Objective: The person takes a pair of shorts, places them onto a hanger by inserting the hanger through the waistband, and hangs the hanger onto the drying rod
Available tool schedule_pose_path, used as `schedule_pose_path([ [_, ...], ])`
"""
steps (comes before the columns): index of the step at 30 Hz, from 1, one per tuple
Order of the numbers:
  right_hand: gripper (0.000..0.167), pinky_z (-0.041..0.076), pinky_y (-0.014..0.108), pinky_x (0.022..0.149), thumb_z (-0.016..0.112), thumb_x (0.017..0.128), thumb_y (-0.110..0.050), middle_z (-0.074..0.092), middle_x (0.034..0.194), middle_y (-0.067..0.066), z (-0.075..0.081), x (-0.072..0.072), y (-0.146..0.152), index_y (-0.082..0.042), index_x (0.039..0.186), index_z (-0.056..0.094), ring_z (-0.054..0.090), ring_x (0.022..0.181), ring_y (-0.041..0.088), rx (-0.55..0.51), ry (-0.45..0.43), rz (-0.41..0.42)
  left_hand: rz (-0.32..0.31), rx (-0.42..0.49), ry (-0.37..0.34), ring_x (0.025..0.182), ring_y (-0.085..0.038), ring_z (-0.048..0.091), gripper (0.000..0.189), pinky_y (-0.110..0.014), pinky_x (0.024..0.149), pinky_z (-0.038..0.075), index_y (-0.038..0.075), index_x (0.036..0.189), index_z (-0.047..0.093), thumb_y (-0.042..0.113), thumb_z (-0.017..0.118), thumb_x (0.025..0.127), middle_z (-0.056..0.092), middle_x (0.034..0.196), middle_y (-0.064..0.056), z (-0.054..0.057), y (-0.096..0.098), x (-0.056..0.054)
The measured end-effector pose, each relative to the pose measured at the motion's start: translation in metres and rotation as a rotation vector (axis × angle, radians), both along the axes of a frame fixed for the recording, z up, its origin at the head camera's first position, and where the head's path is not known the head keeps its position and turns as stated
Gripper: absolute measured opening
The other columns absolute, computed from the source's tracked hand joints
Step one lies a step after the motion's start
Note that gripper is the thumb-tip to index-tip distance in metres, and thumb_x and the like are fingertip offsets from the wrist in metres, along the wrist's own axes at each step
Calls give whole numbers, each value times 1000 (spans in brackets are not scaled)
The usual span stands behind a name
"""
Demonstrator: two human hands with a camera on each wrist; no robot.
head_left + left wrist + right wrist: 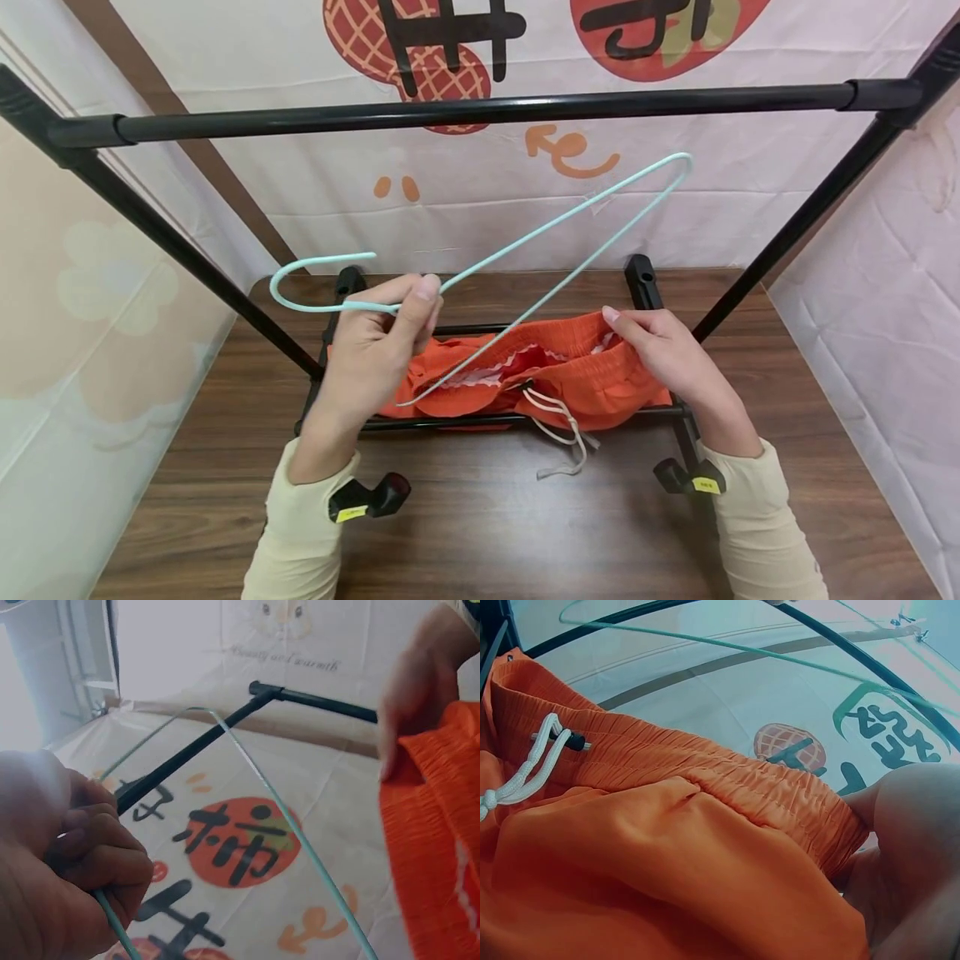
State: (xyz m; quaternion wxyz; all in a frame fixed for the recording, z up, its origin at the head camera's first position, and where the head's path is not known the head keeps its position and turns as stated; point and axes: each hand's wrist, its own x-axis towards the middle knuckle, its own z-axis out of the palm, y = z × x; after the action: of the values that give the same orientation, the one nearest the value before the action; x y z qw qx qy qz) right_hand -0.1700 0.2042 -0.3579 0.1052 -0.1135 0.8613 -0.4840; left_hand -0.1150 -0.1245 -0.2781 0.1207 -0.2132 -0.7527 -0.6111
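Note:
My left hand (pixel 375 342) grips a pale mint wire hanger (pixel 562 220) at the neck, between thumb and curled fingers. The hanger is tilted, its hook pointing left and its body slanting up to the right; its lower end overlaps the shorts' waist opening in the head view. Orange shorts (pixel 592 387) with an elastic waistband (pixel 712 769) lie across the rack's low rails, the waist partly open. At the waistband's right end, my right hand (pixel 671 346) pinches the edge between thumb and fingers. A white drawstring (pixel 534 761) hangs from the front.
A black garment rack stands around the work, its top bar (pixel 480 110) spanning above the hands and a lower rail (pixel 442 424) under the shorts. Printed fabric sheets (pixel 862 275) enclose the sides and back. Below is a brown wood-grain surface (pixel 510 533).

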Motion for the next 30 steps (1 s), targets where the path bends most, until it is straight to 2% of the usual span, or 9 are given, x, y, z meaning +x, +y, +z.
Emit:
schedule_pose_path([
  [4,48,53,28,65,49,111,-43,67,88,8,1,1,0,-5,99,75,60,78,19,2,-3,2,-21,29,49,50,-16,33,45,-30,47,23,6,68,50,18,51,112,37,58,0,-11,15,-2],
  [7,47,53,28,67,49,111,-43,67,90,9,1,2,-1,-6,99,74,61,81,20,-1,0,1,-27,64,114,50,-14,34,47,-30,48,24,5,67,50,21,52,112,38,57,-1,-24,24,-5],
  [13,42,53,29,71,50,111,-41,66,90,8,3,5,-2,-8,98,73,60,85,22,-19,55,-13,-10,203,241,52,-14,37,51,-28,49,27,2,67,48,26,53,112,39,58,-4,-59,40,-20],
  [17,37,52,27,75,52,111,-36,67,91,6,6,8,-3,-9,100,73,60,87,19,-52,115,-41,-38,253,341,51,-14,35,54,-26,49,28,3,66,46,30,53,111,38,57,-5,-85,47,-30],
  [20,34,50,24,79,53,111,-33,69,92,3,9,11,-3,-6,103,73,59,91,16,-96,131,-55,-70,162,432,51,-8,35,53,-23,48,27,7,66,51,35,54,111,40,55,-2,-102,48,-35],
  [22,33,51,25,77,54,111,-32,69,92,0,10,13,-2,-6,107,74,59,90,15,-102,154,-61,-87,47,493,51,-6,35,51,-21,47,27,9,68,56,37,53,111,43,56,1,-110,45,-37],
  [25,31,51,23,74,54,111,-32,68,90,-5,13,14,5,-9,112,74,59,88,13,-98,206,-82,-104,-145,572,51,-4,35,51,-19,47,26,12,70,60,38,48,112,44,56,3,-115,36,-40],
  [27,30,52,23,71,54,110,-31,68,89,-8,14,14,12,-9,116,74,61,83,12,-122,224,-104,-114,-249,582,52,-3,35,51,-18,48,26,14,72,61,40,46,113,45,57,4,-116,26,-43],
  [30,30,53,19,72,55,110,-30,70,89,-13,17,14,24,-8,117,73,65,82,6,-173,214,-144,-101,-349,546,52,-1,30,51,-16,49,23,15,72,59,43,46,112,43,56,5,-116,10,-46],
])
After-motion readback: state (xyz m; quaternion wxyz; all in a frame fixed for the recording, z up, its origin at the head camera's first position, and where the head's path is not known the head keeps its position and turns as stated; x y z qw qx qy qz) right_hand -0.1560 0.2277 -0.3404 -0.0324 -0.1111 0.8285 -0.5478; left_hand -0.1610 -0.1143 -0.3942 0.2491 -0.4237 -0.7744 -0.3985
